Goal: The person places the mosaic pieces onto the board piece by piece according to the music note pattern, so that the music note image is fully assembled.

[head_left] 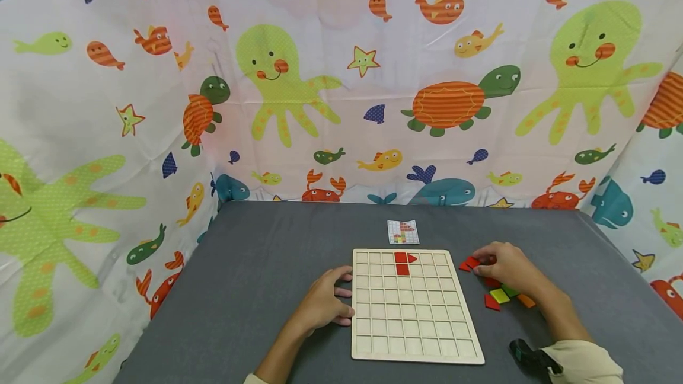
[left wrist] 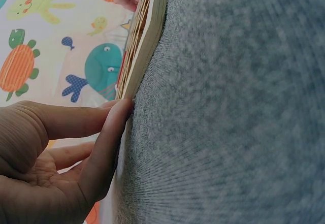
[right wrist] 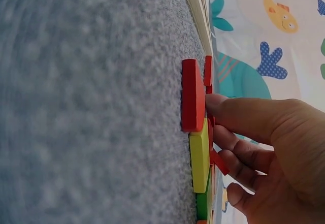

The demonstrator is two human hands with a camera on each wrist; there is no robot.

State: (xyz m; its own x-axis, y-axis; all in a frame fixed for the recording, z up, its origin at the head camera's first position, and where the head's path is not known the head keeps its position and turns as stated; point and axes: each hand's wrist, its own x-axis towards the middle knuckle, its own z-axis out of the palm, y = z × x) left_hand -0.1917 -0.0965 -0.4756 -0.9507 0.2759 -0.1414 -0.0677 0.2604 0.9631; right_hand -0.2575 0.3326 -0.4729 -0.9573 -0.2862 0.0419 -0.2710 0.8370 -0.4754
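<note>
A pale wooden grid board (head_left: 416,319) lies on the grey table. Two red square tiles (head_left: 402,269) and a red triangle tile (head_left: 412,258) sit in its upper cells. Along the board's left edge rests my left hand (head_left: 322,301), fingers spread and fingertips against the side; the left wrist view shows the edge (left wrist: 144,51) right at them. My right hand (head_left: 507,265) reaches into loose tiles right of the board, thumb and fingertips at red tiles (head_left: 464,266). One red tile (right wrist: 219,163) tilts against its fingers; I cannot tell whether they pinch it.
Below the right hand lie a yellow tile (head_left: 500,296), a green tile (head_left: 510,290), an orange tile (head_left: 526,301) and another red tile (head_left: 492,302). Behind the board is a small printed pattern card (head_left: 402,232). A sea-animal curtain (head_left: 331,99) surrounds the table.
</note>
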